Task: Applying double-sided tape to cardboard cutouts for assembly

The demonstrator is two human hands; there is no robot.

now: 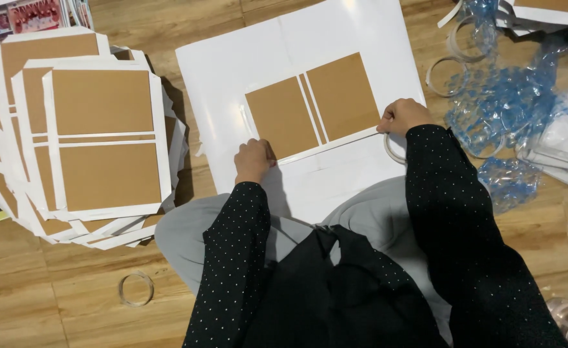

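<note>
Sat on the wooden floor (58, 303) with the white sheet (232, 71) spread out flat, brown cardboard panels (310, 106) lying on top. Left hand (253, 160) curled, pressing the near edge down; right hand (401, 116) pinching a thin white strip (329, 145) taut, probably for alignment. Finished stack (100, 138) parked left.

A home craft workspace (on a wooden floor (71, 303)): stacked cardboard covers (100, 138), tape rolls (136, 289).
</note>
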